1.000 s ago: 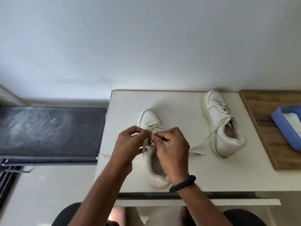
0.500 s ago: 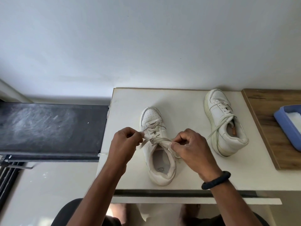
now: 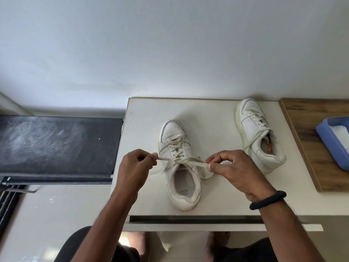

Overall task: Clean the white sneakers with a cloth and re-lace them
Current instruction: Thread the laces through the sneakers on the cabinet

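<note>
A white sneaker [image 3: 179, 167] stands in the middle of the white table [image 3: 143, 118], toe pointing away from me. Its lace [image 3: 181, 161] is stretched sideways across the top eyelets in a crossed knot. My left hand [image 3: 135, 167] pinches the lace's left end beside the shoe. My right hand [image 3: 230, 171] pinches the right end between thumb and forefinger; a black band sits on that wrist. A second white sneaker [image 3: 258, 137] lies at the back right, laced, with loose lace ends trailing toward my right hand.
A wooden board [image 3: 309, 129] adjoins the table on the right and carries a blue tray [image 3: 332, 144] holding something white. A dark surface [image 3: 56, 144] lies lower on the left. A white wall rises behind the table. My knees show below the front edge.
My hands have moved apart from over the shoe's tongue, pulling the two lace ends out sideways, so the knot drew tight and the shoe's opening came into view.
</note>
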`<state>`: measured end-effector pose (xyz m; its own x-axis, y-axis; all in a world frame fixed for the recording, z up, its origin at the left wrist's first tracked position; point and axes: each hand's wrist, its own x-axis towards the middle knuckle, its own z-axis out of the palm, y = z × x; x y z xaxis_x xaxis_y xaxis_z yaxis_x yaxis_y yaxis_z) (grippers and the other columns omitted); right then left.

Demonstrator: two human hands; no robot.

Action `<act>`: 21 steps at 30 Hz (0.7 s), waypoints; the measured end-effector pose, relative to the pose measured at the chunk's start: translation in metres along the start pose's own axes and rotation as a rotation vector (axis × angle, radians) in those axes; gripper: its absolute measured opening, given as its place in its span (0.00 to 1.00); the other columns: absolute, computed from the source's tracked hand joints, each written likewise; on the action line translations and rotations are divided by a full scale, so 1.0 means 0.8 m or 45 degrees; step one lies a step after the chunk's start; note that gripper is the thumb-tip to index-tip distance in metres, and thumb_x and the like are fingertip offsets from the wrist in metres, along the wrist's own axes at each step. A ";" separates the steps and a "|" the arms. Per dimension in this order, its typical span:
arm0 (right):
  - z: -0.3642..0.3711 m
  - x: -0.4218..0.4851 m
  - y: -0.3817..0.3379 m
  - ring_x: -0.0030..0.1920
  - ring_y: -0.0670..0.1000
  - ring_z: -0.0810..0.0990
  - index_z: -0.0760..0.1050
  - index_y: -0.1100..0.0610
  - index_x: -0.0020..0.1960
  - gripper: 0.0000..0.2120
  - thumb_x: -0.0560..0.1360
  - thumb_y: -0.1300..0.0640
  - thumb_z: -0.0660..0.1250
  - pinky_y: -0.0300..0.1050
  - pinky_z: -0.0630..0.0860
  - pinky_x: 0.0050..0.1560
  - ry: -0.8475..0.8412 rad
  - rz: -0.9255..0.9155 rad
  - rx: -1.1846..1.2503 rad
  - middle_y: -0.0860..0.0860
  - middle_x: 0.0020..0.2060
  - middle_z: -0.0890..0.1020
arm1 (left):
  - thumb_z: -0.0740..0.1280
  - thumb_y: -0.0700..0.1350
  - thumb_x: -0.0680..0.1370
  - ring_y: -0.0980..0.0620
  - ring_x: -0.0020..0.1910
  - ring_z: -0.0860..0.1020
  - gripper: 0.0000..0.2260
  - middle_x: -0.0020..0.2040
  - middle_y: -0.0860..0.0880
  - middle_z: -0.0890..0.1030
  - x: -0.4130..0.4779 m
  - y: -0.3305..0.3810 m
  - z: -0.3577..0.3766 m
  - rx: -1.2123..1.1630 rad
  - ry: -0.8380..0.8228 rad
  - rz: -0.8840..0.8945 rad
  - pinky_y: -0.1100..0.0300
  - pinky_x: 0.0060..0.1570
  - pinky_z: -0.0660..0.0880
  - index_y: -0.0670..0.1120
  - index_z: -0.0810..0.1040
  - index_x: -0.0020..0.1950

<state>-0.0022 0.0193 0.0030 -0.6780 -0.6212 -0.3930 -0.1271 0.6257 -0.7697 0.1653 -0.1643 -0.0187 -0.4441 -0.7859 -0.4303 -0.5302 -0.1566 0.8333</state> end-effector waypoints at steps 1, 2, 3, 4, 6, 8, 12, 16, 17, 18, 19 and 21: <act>-0.002 -0.001 0.000 0.47 0.42 0.84 0.84 0.52 0.37 0.04 0.71 0.57 0.76 0.45 0.79 0.52 0.007 -0.021 0.019 0.39 0.44 0.86 | 0.72 0.47 0.78 0.50 0.42 0.82 0.08 0.38 0.49 0.85 0.000 0.000 -0.001 0.000 0.013 0.005 0.48 0.48 0.79 0.44 0.83 0.41; -0.005 -0.002 -0.001 0.45 0.44 0.84 0.85 0.52 0.37 0.04 0.70 0.57 0.77 0.47 0.80 0.51 0.019 -0.041 0.032 0.40 0.44 0.86 | 0.72 0.47 0.78 0.49 0.42 0.82 0.09 0.38 0.48 0.85 0.001 -0.001 -0.001 0.003 0.023 0.007 0.47 0.48 0.79 0.44 0.83 0.40; -0.006 -0.003 -0.001 0.44 0.45 0.84 0.85 0.53 0.37 0.04 0.70 0.58 0.77 0.48 0.80 0.50 0.033 -0.060 0.042 0.41 0.44 0.86 | 0.72 0.47 0.78 0.48 0.43 0.82 0.09 0.38 0.48 0.85 0.001 -0.001 -0.001 0.005 0.031 0.004 0.46 0.49 0.79 0.45 0.83 0.40; -0.007 -0.003 -0.001 0.43 0.46 0.84 0.85 0.53 0.37 0.04 0.70 0.58 0.78 0.49 0.81 0.50 0.049 -0.075 0.042 0.42 0.43 0.86 | 0.72 0.47 0.78 0.47 0.44 0.82 0.09 0.38 0.48 0.85 0.001 -0.002 -0.001 0.006 0.038 -0.002 0.45 0.49 0.79 0.45 0.83 0.40; -0.008 -0.004 -0.001 0.43 0.48 0.84 0.85 0.52 0.37 0.04 0.70 0.58 0.78 0.53 0.82 0.50 0.063 -0.093 0.037 0.44 0.41 0.86 | 0.72 0.47 0.78 0.47 0.43 0.81 0.09 0.38 0.48 0.85 0.002 -0.003 0.000 -0.004 0.053 -0.011 0.45 0.48 0.79 0.45 0.83 0.40; -0.009 -0.004 0.000 0.44 0.51 0.84 0.85 0.52 0.37 0.04 0.70 0.58 0.78 0.57 0.81 0.52 0.044 -0.098 0.048 0.46 0.39 0.86 | 0.72 0.46 0.78 0.49 0.41 0.80 0.09 0.37 0.49 0.85 0.003 -0.004 0.001 -0.019 0.075 -0.010 0.47 0.46 0.78 0.45 0.82 0.40; -0.014 -0.002 0.004 0.46 0.52 0.84 0.85 0.51 0.37 0.05 0.69 0.58 0.79 0.54 0.79 0.53 0.017 -0.076 0.083 0.47 0.38 0.86 | 0.72 0.47 0.78 0.46 0.40 0.79 0.09 0.37 0.48 0.85 0.006 -0.006 0.004 -0.002 0.117 -0.013 0.44 0.46 0.79 0.45 0.82 0.39; -0.015 0.002 0.008 0.47 0.53 0.83 0.85 0.52 0.36 0.04 0.69 0.58 0.79 0.47 0.75 0.49 0.015 -0.009 0.104 0.49 0.37 0.86 | 0.72 0.49 0.78 0.43 0.41 0.80 0.10 0.38 0.45 0.85 0.008 -0.007 0.007 0.089 0.135 0.009 0.41 0.46 0.79 0.45 0.82 0.38; -0.013 0.004 0.010 0.47 0.53 0.83 0.85 0.52 0.36 0.04 0.69 0.57 0.79 0.47 0.75 0.49 0.032 0.012 0.095 0.50 0.37 0.86 | 0.71 0.49 0.78 0.44 0.41 0.80 0.11 0.39 0.45 0.85 0.008 -0.008 0.006 0.117 0.099 0.003 0.42 0.46 0.79 0.45 0.82 0.39; -0.012 0.006 0.012 0.47 0.54 0.83 0.85 0.52 0.36 0.05 0.69 0.57 0.79 0.49 0.76 0.50 0.040 0.029 0.071 0.51 0.37 0.86 | 0.71 0.49 0.78 0.44 0.42 0.81 0.11 0.39 0.46 0.85 0.009 -0.010 0.004 0.132 0.032 -0.018 0.44 0.47 0.80 0.45 0.82 0.40; -0.010 0.007 0.014 0.47 0.54 0.83 0.85 0.52 0.36 0.05 0.70 0.57 0.78 0.52 0.77 0.51 0.022 0.042 0.031 0.51 0.36 0.86 | 0.71 0.49 0.79 0.46 0.43 0.82 0.11 0.39 0.46 0.86 0.009 -0.011 0.001 0.131 -0.056 -0.052 0.47 0.46 0.79 0.43 0.83 0.42; -0.003 0.009 0.018 0.46 0.54 0.83 0.84 0.52 0.37 0.06 0.72 0.55 0.77 0.53 0.78 0.51 -0.073 0.062 -0.079 0.50 0.37 0.86 | 0.70 0.50 0.79 0.49 0.43 0.82 0.12 0.39 0.48 0.87 0.009 -0.013 -0.005 0.133 -0.208 -0.111 0.53 0.44 0.76 0.42 0.83 0.44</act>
<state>-0.0107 0.0254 -0.0097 -0.6419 -0.6145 -0.4586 -0.1409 0.6825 -0.7172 0.1707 -0.1706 -0.0290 -0.5000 -0.6631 -0.5570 -0.6402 -0.1501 0.7534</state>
